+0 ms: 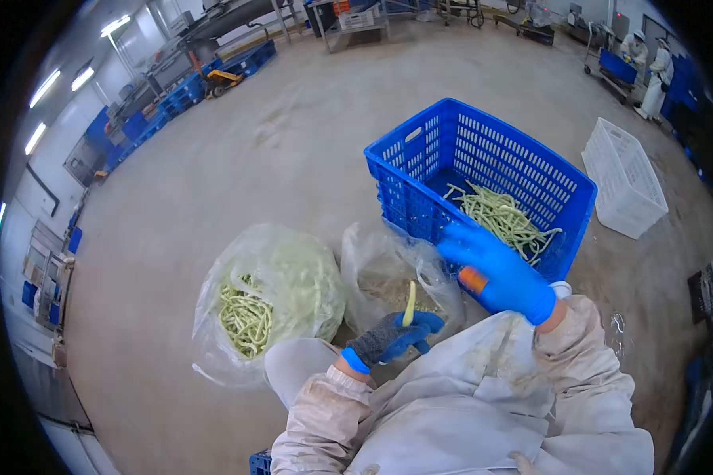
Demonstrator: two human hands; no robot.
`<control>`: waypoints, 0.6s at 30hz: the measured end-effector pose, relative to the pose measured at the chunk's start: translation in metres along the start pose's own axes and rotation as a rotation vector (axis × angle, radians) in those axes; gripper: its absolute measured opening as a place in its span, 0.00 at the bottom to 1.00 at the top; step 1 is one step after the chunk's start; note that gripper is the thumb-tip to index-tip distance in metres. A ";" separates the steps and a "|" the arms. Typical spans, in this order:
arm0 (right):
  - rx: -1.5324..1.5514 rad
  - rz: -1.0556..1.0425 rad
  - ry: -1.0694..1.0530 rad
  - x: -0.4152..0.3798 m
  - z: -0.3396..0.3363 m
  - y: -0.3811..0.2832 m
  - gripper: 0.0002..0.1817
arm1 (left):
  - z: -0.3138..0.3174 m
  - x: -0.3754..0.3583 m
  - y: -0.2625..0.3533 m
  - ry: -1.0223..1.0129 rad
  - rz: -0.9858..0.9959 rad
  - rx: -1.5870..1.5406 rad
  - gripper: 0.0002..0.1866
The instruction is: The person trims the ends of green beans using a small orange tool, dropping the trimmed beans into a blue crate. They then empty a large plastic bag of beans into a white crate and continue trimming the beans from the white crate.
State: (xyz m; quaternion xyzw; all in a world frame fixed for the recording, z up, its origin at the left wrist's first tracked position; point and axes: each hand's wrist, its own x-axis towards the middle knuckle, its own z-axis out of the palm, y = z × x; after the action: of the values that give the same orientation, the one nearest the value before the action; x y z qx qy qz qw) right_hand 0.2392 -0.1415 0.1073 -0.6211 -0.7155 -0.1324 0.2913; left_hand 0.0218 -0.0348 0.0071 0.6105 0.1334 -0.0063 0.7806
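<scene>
My left hand, in a grey and blue coated glove, is closed around a pale green long bean that sticks up from the fingers. It is over an open clear bag with small bits in the bottom. My right hand, in a blue glove and smeared by motion, is closed on a tool with an orange handle; its working end cannot be made out. That hand is at the near side of a blue perforated crate, where a heap of long beans lies.
To the left, a large clear bag full of long beans stands on the floor. A white crate sits beyond the blue one. A yellow pallet jack and two people in white are farther back.
</scene>
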 end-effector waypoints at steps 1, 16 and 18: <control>0.259 -0.142 -0.133 -0.001 0.004 -0.013 0.23 | 0.004 0.000 0.005 -0.152 0.017 -0.034 0.19; 0.385 0.079 -0.281 -0.026 0.042 -0.018 0.09 | 0.008 -0.008 0.028 0.440 0.324 0.580 0.17; 0.537 0.238 -0.229 -0.029 0.045 -0.026 0.09 | 0.009 -0.007 0.028 0.499 0.552 0.807 0.17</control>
State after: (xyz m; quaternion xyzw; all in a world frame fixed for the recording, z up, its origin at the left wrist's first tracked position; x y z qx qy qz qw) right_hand 0.2048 -0.1451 0.0595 -0.6122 -0.6753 0.1671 0.3759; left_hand 0.0216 -0.0376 0.0376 0.8568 0.1365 0.2931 0.4016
